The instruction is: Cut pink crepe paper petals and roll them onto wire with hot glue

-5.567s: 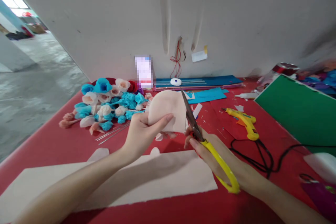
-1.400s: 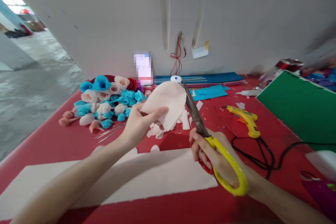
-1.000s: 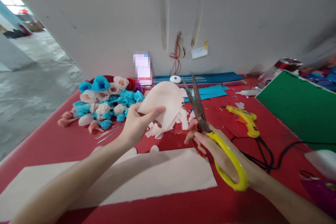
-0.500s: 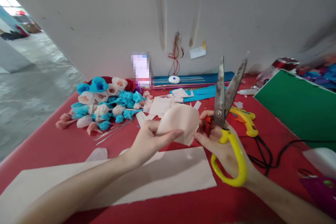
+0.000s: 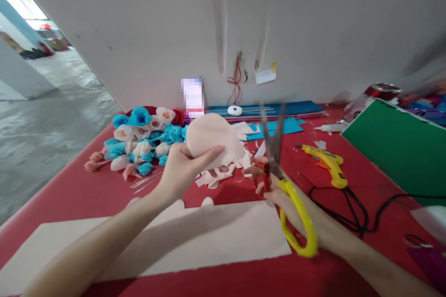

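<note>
My left hand (image 5: 181,171) pinches a rounded piece of pale pink crepe paper (image 5: 212,139) and holds it up above the red table (image 5: 69,185). My right hand (image 5: 296,213) grips yellow-handled scissors (image 5: 282,181), blades slightly apart and pointing up, just right of the paper. Pink paper offcuts (image 5: 219,174) lie on the table beneath the held piece. A long pale pink paper sheet (image 5: 209,236) lies flat in front of me under both forearms.
A pile of blue, pink and white paper flowers (image 5: 139,139) with thin wire stems sits at the left. A yellow glue gun (image 5: 325,162) with a black cord (image 5: 351,213) lies at the right, beside a green sheet (image 5: 400,148). Blue paper (image 5: 278,125) lies by the wall.
The scissors, raised with blades wide apart half a second ago, have come down and nearly closed. My left hand has lifted the pink piece and turned it rounded side up.
</note>
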`<control>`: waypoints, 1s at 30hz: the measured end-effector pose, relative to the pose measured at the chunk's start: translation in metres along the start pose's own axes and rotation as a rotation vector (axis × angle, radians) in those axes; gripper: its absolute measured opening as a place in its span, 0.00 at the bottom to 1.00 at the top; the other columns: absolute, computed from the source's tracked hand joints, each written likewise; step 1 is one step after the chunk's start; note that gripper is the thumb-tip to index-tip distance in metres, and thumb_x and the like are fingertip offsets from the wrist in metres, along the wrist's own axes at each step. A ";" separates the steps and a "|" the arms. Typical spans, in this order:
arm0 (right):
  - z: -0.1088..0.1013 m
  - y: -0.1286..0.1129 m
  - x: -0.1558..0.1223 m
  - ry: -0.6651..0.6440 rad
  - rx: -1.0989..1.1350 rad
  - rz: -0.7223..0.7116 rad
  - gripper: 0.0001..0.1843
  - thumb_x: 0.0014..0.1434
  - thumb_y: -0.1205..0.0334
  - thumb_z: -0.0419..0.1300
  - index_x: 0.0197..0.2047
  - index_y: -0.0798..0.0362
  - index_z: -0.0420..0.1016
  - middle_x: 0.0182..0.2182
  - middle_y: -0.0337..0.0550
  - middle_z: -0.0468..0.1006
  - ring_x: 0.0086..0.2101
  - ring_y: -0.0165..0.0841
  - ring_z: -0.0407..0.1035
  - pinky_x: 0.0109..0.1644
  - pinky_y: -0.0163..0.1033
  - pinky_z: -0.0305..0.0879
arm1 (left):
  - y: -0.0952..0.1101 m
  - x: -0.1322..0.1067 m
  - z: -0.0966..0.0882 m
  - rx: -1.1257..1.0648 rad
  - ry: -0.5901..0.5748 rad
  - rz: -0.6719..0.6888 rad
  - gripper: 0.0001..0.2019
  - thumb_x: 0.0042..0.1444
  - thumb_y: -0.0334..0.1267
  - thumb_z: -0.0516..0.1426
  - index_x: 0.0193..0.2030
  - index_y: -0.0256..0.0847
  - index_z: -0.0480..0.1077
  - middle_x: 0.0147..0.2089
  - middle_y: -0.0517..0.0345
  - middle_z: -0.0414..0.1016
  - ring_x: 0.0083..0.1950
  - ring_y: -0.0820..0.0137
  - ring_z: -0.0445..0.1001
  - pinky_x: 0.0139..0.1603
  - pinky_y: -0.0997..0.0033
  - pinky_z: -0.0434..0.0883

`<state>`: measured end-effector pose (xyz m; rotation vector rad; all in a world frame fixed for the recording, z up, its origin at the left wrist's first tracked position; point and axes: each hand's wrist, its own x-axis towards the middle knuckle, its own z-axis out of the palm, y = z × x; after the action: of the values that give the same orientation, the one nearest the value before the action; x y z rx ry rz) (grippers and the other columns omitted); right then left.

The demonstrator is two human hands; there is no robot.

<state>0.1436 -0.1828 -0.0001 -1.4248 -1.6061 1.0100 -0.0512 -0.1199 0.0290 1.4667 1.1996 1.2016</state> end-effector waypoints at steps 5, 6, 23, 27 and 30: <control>0.008 -0.005 -0.012 -0.046 -0.050 0.133 0.10 0.58 0.57 0.50 0.36 0.52 0.69 0.25 0.41 0.72 0.26 0.31 0.66 0.26 0.33 0.61 | -0.001 0.010 -0.005 -0.245 0.039 -0.039 0.10 0.43 0.41 0.64 0.23 0.34 0.75 0.21 0.56 0.77 0.20 0.68 0.75 0.17 0.77 0.71; 0.009 -0.008 -0.013 -0.048 -0.051 0.135 0.10 0.58 0.57 0.50 0.37 0.52 0.69 0.26 0.42 0.72 0.26 0.31 0.66 0.26 0.33 0.60 | -0.002 0.010 -0.004 -0.268 0.024 -0.045 0.10 0.43 0.40 0.64 0.23 0.34 0.75 0.21 0.56 0.77 0.20 0.68 0.74 0.16 0.76 0.71; 0.006 -0.026 -0.013 -0.039 -0.174 0.148 0.14 0.60 0.56 0.46 0.38 0.54 0.68 0.27 0.44 0.74 0.28 0.32 0.69 0.25 0.32 0.59 | -0.015 0.001 0.006 -0.223 -0.122 -0.076 0.10 0.45 0.40 0.63 0.22 0.34 0.75 0.20 0.54 0.76 0.19 0.70 0.73 0.15 0.76 0.70; 0.005 -0.025 -0.012 -0.090 -0.198 0.141 0.14 0.61 0.56 0.44 0.37 0.54 0.66 0.26 0.45 0.74 0.26 0.32 0.69 0.24 0.32 0.59 | -0.014 0.001 0.006 -0.235 -0.136 -0.085 0.10 0.45 0.40 0.63 0.23 0.33 0.75 0.20 0.54 0.76 0.18 0.69 0.73 0.14 0.76 0.69; 0.004 -0.022 -0.012 -0.130 -0.233 0.126 0.15 0.61 0.54 0.43 0.34 0.53 0.65 0.28 0.45 0.74 0.24 0.31 0.69 0.24 0.33 0.59 | -0.012 0.000 0.007 -0.221 -0.130 -0.090 0.10 0.45 0.40 0.63 0.22 0.34 0.75 0.20 0.54 0.76 0.18 0.69 0.73 0.15 0.75 0.70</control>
<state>0.1322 -0.1965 0.0184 -1.6627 -1.7939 1.0310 -0.0464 -0.1183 0.0159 1.2919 1.0004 1.1216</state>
